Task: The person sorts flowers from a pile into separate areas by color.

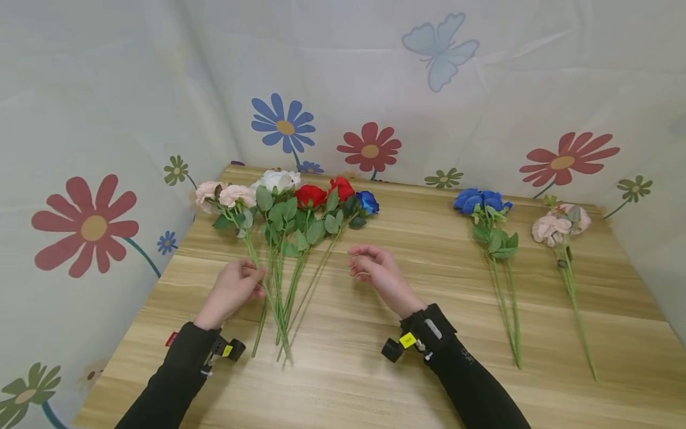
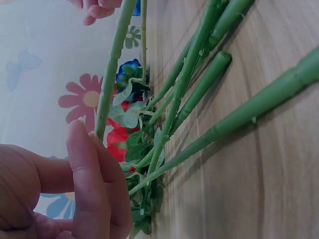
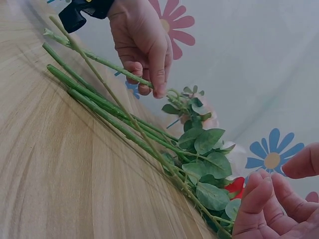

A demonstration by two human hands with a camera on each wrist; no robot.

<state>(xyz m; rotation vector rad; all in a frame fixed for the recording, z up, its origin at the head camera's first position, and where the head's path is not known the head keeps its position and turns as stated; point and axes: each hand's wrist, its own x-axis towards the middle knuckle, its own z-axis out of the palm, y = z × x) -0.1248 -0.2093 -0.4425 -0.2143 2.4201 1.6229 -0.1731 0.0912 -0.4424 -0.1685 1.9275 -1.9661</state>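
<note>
My left hand pinches the green stem of a pink artificial flower between thumb and fingers. In the right wrist view that stem is lifted a little off the table. Beside it lie several more stems, topped by a white flower, red roses and a blue rose, their stems crossing on the wood. Just right of this bunch, my right hand hovers with fingers loosely bent and holds nothing.
Toward the right side of the wooden table lie blue flowers and, farther right, pale pink flowers, stems pointing at me. A white curtain printed with flowers and a butterfly stands along the back and sides.
</note>
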